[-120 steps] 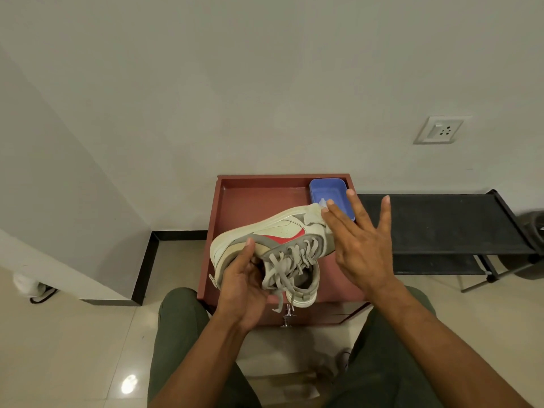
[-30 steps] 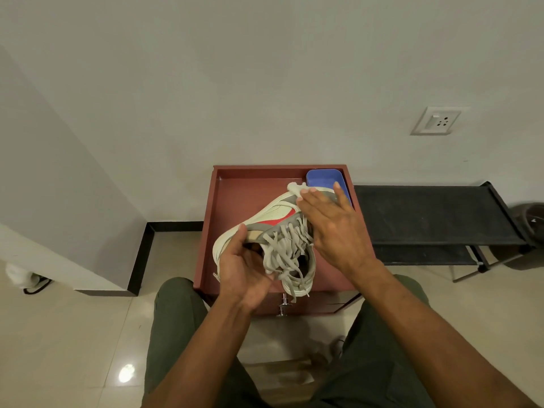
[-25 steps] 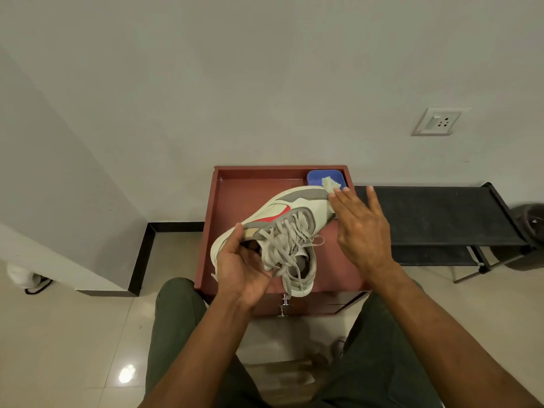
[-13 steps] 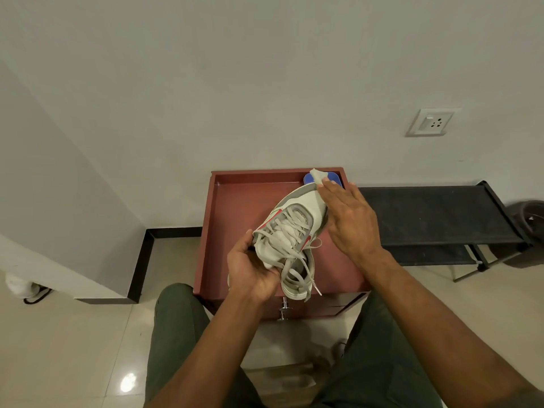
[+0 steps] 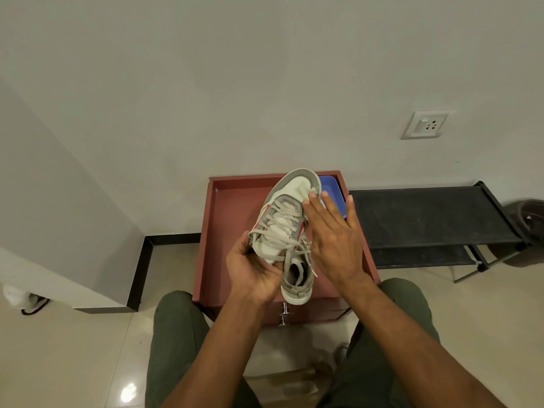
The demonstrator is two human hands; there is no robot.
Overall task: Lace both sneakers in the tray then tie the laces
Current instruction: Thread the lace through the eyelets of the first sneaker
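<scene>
The left hand (image 5: 253, 269) grips a pale sneaker (image 5: 290, 228) by the side of its collar, fingers curled round it, holding it above the red tray (image 5: 232, 207) with the toe pointing away toward the wall. Grey laces (image 5: 284, 223) cross the tongue, their loose ends hanging near the heel. The right hand (image 5: 332, 231) lies flat with straight fingers against the shoe's right side. A blue dish (image 5: 334, 191) sits in the tray's far right corner.
</scene>
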